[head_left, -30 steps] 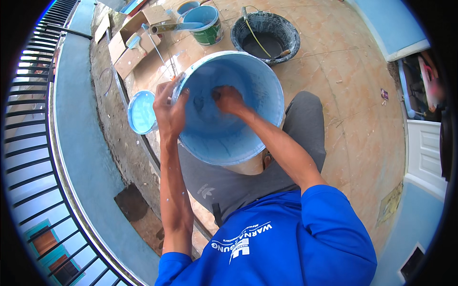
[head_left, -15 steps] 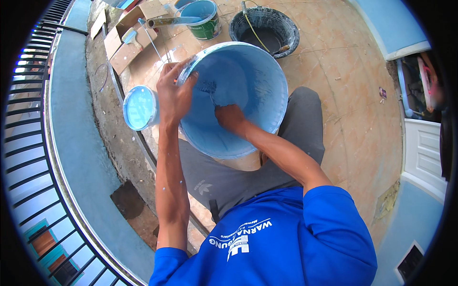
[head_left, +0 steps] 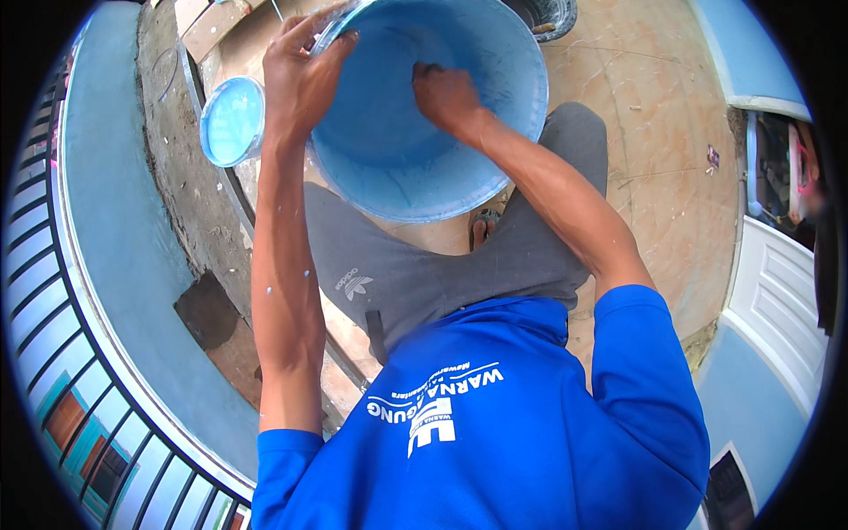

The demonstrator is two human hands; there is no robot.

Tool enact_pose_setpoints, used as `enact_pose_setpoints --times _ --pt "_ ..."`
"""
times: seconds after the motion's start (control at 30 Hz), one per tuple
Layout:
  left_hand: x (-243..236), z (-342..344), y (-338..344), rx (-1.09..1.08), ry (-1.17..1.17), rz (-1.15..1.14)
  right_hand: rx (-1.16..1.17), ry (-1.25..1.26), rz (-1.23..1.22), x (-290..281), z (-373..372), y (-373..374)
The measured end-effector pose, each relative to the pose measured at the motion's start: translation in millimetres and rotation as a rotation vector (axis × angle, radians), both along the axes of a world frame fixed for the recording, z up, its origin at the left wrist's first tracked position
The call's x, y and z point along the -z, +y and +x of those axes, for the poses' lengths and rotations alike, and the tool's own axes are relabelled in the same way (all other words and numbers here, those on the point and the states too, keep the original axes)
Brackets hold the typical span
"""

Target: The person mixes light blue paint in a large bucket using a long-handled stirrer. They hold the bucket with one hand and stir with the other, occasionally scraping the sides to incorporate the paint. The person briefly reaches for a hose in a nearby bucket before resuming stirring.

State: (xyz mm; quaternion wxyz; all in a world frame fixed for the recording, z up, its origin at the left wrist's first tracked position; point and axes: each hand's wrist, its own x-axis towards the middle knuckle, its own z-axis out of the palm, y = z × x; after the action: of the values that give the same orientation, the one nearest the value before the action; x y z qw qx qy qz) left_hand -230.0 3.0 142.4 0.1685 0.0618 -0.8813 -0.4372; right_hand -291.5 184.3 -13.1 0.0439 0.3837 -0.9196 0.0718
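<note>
A large bucket [head_left: 521, 132] coated inside with light blue paint tilts toward me between my knees. Its far rim is cut off by the top of the view. My left hand [head_left: 300, 84] grips the bucket's left rim, thumb over the edge and fingers outside. Deep in the bucket, my right hand [head_left: 446, 99] is closed near the painted inner wall. What it holds is hidden behind the fingers. Left of my left wrist stands a small tub [head_left: 231, 121] with light blue paint on top. Paint specks dot my left forearm.
A black basin [head_left: 558, 19] sits beyond the bucket on the tiled floor [head_left: 654, 168]. Cardboard [head_left: 212, 31] lies at the upper left. A blue low wall [head_left: 106, 159] with a black railing [head_left: 53, 353] runs along the left. A white panelled door [head_left: 773, 287] is at the right.
My view has shifted so the bucket sits higher. Inside it, my right hand has moved farther in, toward the far wall. The dark, bristly-looking thing beyond that hand no longer shows. My left hand keeps the rim.
</note>
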Motion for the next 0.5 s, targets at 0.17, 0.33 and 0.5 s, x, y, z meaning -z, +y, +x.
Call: enact_pose_setpoints --times 0.17,0.33,0.5 --pt "-4.1 -4.7 8.9 -0.029 -0.043 0.037 -0.081 -0.234 0.251 27.8 -12.3 -2.0" --pt "1.2 -5.7 8.8 -0.011 0.037 0.096 -0.081 -0.491 0.209 28.1 39.2 -20.6" --pt "2.7 0.0 7.7 -0.032 0.056 0.043 0.025 -0.835 0.005 -1.0 50.0 -55.5"
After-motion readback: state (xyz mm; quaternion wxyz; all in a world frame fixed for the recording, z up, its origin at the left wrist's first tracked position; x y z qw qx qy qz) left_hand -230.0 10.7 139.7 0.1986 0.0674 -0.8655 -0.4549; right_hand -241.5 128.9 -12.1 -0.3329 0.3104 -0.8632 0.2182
